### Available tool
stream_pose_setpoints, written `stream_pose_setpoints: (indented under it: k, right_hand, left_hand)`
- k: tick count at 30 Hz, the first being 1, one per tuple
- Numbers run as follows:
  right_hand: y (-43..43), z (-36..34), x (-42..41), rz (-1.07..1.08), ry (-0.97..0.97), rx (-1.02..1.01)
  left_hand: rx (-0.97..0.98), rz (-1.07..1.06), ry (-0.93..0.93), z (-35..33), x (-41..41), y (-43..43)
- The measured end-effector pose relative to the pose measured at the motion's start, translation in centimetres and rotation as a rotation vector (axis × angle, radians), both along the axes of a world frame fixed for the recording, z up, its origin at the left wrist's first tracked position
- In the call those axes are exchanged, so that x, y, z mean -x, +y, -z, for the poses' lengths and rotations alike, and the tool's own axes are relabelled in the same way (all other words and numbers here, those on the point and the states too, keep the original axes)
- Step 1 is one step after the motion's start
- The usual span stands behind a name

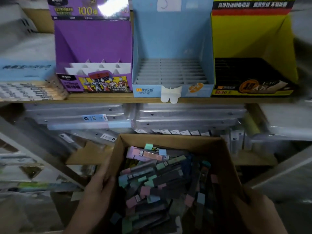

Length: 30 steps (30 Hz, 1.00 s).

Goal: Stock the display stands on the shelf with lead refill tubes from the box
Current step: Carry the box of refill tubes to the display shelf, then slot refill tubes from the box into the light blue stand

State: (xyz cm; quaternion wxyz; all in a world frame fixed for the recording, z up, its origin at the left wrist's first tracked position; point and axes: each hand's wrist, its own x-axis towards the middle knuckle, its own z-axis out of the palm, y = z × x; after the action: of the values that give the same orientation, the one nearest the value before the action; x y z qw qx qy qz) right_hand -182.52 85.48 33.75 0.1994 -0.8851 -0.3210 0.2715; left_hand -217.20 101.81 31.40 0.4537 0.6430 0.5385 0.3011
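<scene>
Pastel-capped lead refill tubes (152,179) heaped in open cardboard box (224,166), left hand (99,188) gripping its left wall, thumb over rim, right hand (258,211) against right wall, grip too dark to tell, shelf (101,98) above carrying purple display stand (92,39), blue display stand (172,39), yellow display stand (244,36)

Head view: close, facing shelf (101,99), tilted down into box (226,166).
</scene>
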Motion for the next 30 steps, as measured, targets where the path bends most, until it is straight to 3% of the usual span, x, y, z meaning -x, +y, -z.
stream_pose_setpoints:
  k: [7, 11, 15, 18, 20, 24, 30]
  right_hand:
    - [-0.3, 0.6, 0.2, 0.022, -0.086, 0.018]
    - [0.2, 0.2, 0.4, 0.013, -0.109, 0.038]
    - [1.1, -1.2, 0.9, 0.016, -0.278, -0.23]
    - [2.8, -2.6, 1.1, -0.143, -0.429, -0.453]
    - [5.0, -3.2, 1.3, -0.289, -0.319, -0.488]
    - [10.1, -1.7, 2.3, -0.6, -0.143, -0.343]
    - [14.2, 0.8, 3.1, -0.75, -0.106, -0.241]
  left_hand:
    - [-0.087, 0.105, 0.355, 0.2, 0.1, 0.2]
    - [-0.055, 0.113, 0.413, -0.2, -0.2, 0.2]
    - [-0.202, 0.073, 0.496, -1.2, -0.5, -0.2]
    - [-0.406, 0.127, 0.486, -2.0, -1.6, 0.0]
    - [-0.446, 0.225, 0.483, -2.4, -2.9, 0.5]
    - [-0.362, 0.362, 0.444, -2.1, -5.7, 2.1]
    - [-0.318, 0.345, 0.547, -0.3, -7.6, 4.2]
